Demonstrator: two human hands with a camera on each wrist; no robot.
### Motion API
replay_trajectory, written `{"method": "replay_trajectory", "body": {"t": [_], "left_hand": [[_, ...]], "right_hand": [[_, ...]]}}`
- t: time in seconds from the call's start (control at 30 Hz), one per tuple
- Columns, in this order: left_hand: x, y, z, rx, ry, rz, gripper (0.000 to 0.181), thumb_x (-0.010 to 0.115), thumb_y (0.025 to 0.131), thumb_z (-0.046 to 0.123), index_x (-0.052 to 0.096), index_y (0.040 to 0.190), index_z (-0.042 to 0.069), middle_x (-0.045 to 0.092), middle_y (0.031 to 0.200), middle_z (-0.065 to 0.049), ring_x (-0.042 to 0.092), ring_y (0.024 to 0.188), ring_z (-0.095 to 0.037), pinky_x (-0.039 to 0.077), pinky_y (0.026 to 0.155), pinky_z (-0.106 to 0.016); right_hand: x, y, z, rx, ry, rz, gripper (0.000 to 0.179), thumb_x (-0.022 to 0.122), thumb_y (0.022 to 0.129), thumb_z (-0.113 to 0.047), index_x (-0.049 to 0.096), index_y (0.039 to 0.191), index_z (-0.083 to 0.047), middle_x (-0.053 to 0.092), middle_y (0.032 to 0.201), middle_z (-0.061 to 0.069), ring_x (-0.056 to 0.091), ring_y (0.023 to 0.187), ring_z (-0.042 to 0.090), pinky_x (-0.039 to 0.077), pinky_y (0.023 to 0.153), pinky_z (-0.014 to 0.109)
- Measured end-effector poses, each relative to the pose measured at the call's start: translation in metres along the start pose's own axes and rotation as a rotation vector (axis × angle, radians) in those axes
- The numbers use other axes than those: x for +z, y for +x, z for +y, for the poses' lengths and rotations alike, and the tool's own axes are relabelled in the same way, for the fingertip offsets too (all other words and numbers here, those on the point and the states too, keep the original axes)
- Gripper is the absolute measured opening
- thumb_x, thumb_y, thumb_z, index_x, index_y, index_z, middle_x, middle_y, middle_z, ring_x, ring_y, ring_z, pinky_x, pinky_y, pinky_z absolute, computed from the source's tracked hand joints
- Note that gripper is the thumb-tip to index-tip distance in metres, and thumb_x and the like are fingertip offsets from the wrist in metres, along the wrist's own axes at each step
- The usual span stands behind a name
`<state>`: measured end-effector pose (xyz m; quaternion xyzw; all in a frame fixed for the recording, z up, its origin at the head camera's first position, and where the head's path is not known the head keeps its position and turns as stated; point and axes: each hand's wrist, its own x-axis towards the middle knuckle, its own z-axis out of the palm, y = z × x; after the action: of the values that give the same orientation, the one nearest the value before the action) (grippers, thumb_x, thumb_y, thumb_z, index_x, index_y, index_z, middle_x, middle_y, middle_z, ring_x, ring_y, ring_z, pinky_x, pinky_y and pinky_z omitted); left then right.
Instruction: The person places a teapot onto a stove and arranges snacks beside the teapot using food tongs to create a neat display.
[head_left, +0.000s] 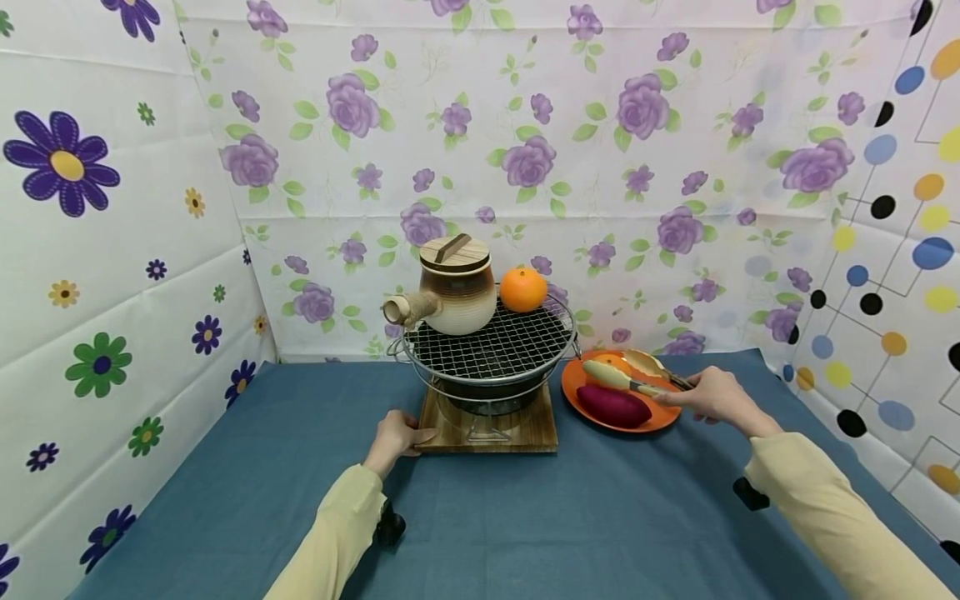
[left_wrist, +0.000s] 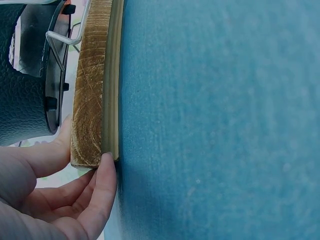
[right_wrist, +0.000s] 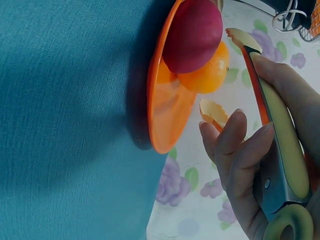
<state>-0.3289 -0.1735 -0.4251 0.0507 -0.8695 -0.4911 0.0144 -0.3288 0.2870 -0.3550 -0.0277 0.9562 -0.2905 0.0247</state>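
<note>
My left hand (head_left: 393,433) grips the front left corner of a wooden board (head_left: 536,433), thumb on top and fingers at its edge and underside. On the board stands a round grill (head_left: 487,358) with a wire mesh. My right hand (head_left: 716,396) holds a pair of tongs (right_wrist: 285,140) with pale tips, spread apart over an orange plate (head_left: 637,428). A purple sweet potato (head_left: 615,406) and an orange (right_wrist: 207,70) lie on that plate. The tips stand either side of this orange; I cannot tell whether they touch it.
On the mesh sit a brown and cream pot (head_left: 468,312) with a wooden lid, its handle pointing left, and another orange (head_left: 522,289) beside it. Blue cloth (head_left: 487,525) covers the table. Flowered sheets (head_left: 450,125) hang close behind, with patterned sheets at both sides.
</note>
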Motion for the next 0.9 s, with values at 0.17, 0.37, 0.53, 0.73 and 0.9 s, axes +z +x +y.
{"method": "replay_trajectory", "body": {"t": [0.17,0.37,0.53,0.73,0.9], "left_hand": [[-0.0012,-0.0005,0.0001,-0.001,-0.011,-0.008,0.019,0.073,0.077,0.007,0.062,0.068,-0.005,0.051,0.056,-0.011,0.060,0.054,-0.026,0.054,0.052,-0.034],[-0.0010,-0.0008,0.0007,-0.001,-0.011,-0.005,0.019,0.073,0.077,0.007,0.061,0.068,-0.005,0.051,0.056,-0.011,0.060,0.053,-0.026,0.053,0.052,-0.034],[-0.0001,-0.0009,0.0018,-0.003,-0.009,0.002,0.036,0.073,0.077,0.007,0.046,0.053,0.007,0.041,0.045,-0.003,0.058,0.048,-0.026,0.053,0.051,-0.034],[-0.0001,-0.0011,0.0014,0.007,-0.010,0.004,0.028,0.073,0.077,0.007,0.055,0.056,0.002,0.045,0.047,-0.006,0.058,0.048,-0.025,0.053,0.050,-0.034],[-0.0014,-0.0020,0.0013,0.017,-0.012,-0.004,0.020,0.073,0.077,0.007,0.062,0.066,-0.006,0.049,0.052,-0.008,0.059,0.051,-0.026,0.053,0.051,-0.034]], "right_hand": [[0.0003,0.0007,-0.0002,-0.002,-0.008,0.006,0.046,0.070,0.074,-0.049,0.049,0.057,-0.011,0.052,0.050,0.006,0.053,0.048,0.019,0.048,0.046,0.031],[-0.0001,0.0023,-0.0020,0.007,-0.013,0.003,0.048,0.069,0.074,-0.050,0.044,0.055,-0.013,0.051,0.049,0.006,0.052,0.046,0.020,0.047,0.046,0.031],[0.0002,0.0052,-0.0033,0.012,-0.026,0.002,0.054,0.069,0.070,-0.057,0.038,0.053,-0.015,0.049,0.048,0.005,0.052,0.045,0.021,0.044,0.045,0.030],[0.0005,0.0069,-0.0057,0.027,-0.029,-0.011,0.056,0.069,0.067,-0.060,0.038,0.052,-0.016,0.049,0.047,0.005,0.050,0.043,0.019,0.044,0.044,0.029],[0.0012,0.0074,-0.0077,0.028,-0.030,-0.016,0.056,0.069,0.066,-0.060,0.037,0.052,-0.016,0.047,0.046,0.004,0.048,0.041,0.018,0.042,0.043,0.029]]}}
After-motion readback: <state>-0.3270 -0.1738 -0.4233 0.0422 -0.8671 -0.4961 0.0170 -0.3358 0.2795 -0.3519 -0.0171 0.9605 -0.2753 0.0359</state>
